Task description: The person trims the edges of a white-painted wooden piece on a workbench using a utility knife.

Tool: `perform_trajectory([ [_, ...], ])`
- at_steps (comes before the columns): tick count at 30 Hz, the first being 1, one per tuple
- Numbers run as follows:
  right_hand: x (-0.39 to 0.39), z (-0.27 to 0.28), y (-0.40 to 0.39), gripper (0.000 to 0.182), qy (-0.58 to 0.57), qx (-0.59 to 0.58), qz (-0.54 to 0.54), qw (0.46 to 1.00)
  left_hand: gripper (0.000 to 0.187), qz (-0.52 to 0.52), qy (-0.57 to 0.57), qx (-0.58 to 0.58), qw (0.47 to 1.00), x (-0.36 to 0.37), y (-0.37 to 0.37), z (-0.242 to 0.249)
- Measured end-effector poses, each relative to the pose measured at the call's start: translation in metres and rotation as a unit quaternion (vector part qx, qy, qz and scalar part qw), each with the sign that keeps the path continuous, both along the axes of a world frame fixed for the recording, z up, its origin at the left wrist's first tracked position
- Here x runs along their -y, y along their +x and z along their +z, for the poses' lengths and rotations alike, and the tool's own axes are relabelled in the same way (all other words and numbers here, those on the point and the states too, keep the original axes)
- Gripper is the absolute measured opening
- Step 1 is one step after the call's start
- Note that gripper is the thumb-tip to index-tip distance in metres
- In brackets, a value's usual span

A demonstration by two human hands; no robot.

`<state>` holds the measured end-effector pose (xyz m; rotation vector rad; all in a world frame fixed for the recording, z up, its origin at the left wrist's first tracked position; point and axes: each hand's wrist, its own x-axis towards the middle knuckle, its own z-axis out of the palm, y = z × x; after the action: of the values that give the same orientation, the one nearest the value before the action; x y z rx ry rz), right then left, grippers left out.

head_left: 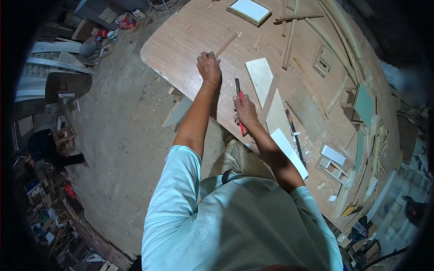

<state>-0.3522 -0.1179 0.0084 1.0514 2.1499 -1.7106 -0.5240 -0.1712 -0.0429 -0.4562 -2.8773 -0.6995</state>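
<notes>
My left hand (209,67) is closed over the near end of a thin wooden strip (227,44) at the table's edge. The strip's free end points away to the upper right. In my right hand (246,111) is a red utility knife (241,95), gripped by its body with the dark blade pointing forward. The blade is apart from the strip. Just right of this hand lie a pale board (259,74) and a narrow brown wooden slat (270,97), partly overlapping.
The wooden table (172,40) bears a framed white panel (249,10), long wood strips (289,45), a black bar-like tool (294,137) and small wooden frames (333,169). Green-faced pieces (364,106) stand at the right. A person (43,147) is at the far left, near scrap piles.
</notes>
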Motion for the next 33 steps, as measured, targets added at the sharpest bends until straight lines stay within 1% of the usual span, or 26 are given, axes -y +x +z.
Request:
perform_trajectory([
  [1, -0.002, 0.001, 0.000, 0.035, -0.015, 0.002, -0.008, 1.000, 0.036, 0.001, 0.002, 0.002, 1.000, 0.000, -0.007, -0.002],
  [3, -0.009, 0.005, 0.000, 0.034, -0.012, -0.001, -0.014, 1.000, 0.023, -0.021, -0.001, 0.050, 0.999, 0.000, -0.015, -0.002],
  [4, -0.012, 0.007, 0.000, 0.034, -0.010, -0.006, -0.022, 1.000, 0.023, -0.021, -0.001, 0.050, 0.999, 0.000, -0.014, 0.000],
  [6, -0.018, 0.004, -0.004, 0.033, -0.016, 0.000, -0.032, 0.999, 0.016, -0.016, 0.152, 0.121, 0.981, 0.002, -0.001, 0.005],
  [7, -0.020, 0.008, -0.005, 0.033, -0.013, -0.029, -0.054, 0.998, 0.018, -0.033, 0.174, 0.098, 0.979, 0.005, 0.009, 0.009],
  [8, -0.021, 0.012, -0.006, 0.034, -0.010, -0.056, -0.077, 0.995, 0.018, -0.037, 0.173, 0.101, 0.979, 0.006, 0.020, 0.012],
  [10, -0.023, 0.019, -0.010, 0.033, -0.017, -0.070, -0.109, 0.991, 0.019, -0.021, 0.285, 0.231, 0.930, 0.008, 0.047, 0.033],
  [12, -0.029, 0.022, -0.011, 0.031, 0.001, -0.096, -0.135, 0.986, 0.021, -0.025, 0.348, 0.267, 0.898, 0.011, 0.070, 0.037],
  [14, -0.035, 0.021, -0.011, 0.030, 0.002, -0.110, -0.154, 0.982, 0.020, -0.023, 0.364, 0.300, 0.882, 0.013, 0.095, 0.045],
  [15, -0.038, 0.021, -0.010, 0.029, -0.028, -0.149, -0.170, 0.974, 0.018, -0.021, 0.377, 0.277, 0.884, 0.013, 0.107, 0.036],
  [16, -0.037, 0.028, -0.009, 0.028, -0.057, -0.187, -0.185, 0.963, 0.015, -0.034, 0.353, 0.242, 0.903, 0.014, 0.120, 0.045],
  [17, -0.038, 0.036, -0.005, 0.027, -0.093, -0.202, -0.194, 0.955, 0.013, -0.055, 0.342, 0.200, 0.917, 0.015, 0.133, 0.053],
  [18, -0.039, 0.038, -0.001, 0.027, -0.091, -0.200, -0.197, 0.956, 0.012, -0.077, 0.329, 0.156, 0.928, 0.016, 0.144, 0.061],
  [20, -0.041, 0.039, 0.008, 0.026, -0.164, -0.249, -0.212, 0.931, 0.010, -0.094, 0.338, 0.165, 0.922, 0.016, 0.165, 0.063],
  [21, -0.043, 0.039, 0.014, 0.029, -0.192, -0.232, -0.201, 0.932, 0.012, -0.126, 0.294, 0.116, 0.940, 0.020, 0.172, 0.066],
  [22, -0.045, 0.037, 0.020, 0.029, -0.191, -0.232, -0.203, 0.932, 0.012, -0.128, 0.293, 0.118, 0.940, 0.022, 0.178, 0.070],
  [24, -0.050, 0.034, 0.035, 0.034, -0.292, -0.217, -0.167, 0.916, 0.012, -0.103, 0.346, 0.202, 0.910, 0.023, 0.190, 0.075],
  [25, -0.052, 0.034, 0.042, 0.034, -0.329, -0.208, -0.170, 0.905, 0.013, -0.080, 0.366, 0.213, 0.902, 0.025, 0.193, 0.075],
  [26, -0.054, 0.034, 0.050, 0.034, -0.330, -0.208, -0.170, 0.905, 0.013, -0.081, 0.366, 0.214, 0.902, 0.026, 0.194, 0.075],
  [28, -0.055, 0.036, 0.064, 0.031, -0.443, -0.229, -0.159, 0.852, 0.017, -0.080, 0.401, 0.233, 0.882, 0.024, 0.190, 0.088],
  [29, -0.055, 0.039, 0.070, 0.028, -0.446, -0.219, -0.168, 0.851, 0.019, -0.083, 0.434, 0.286, 0.850, 0.021, 0.190, 0.097],
  [30, -0.055, 0.038, 0.076, 0.028, -0.447, -0.220, -0.168, 0.851, 0.019, -0.084, 0.433, 0.286, 0.851, 0.019, 0.190, 0.103],
  [32, -0.057, 0.034, 0.090, 0.028, -0.492, -0.217, -0.137, 0.832, 0.019, -0.144, 0.442, 0.334, 0.820, 0.013, 0.192, 0.107],
  [33, -0.056, 0.035, 0.097, 0.028, -0.489, -0.219, -0.124, 0.835, 0.019, -0.162, 0.460, 0.333, 0.807, 0.008, 0.194, 0.103],
])
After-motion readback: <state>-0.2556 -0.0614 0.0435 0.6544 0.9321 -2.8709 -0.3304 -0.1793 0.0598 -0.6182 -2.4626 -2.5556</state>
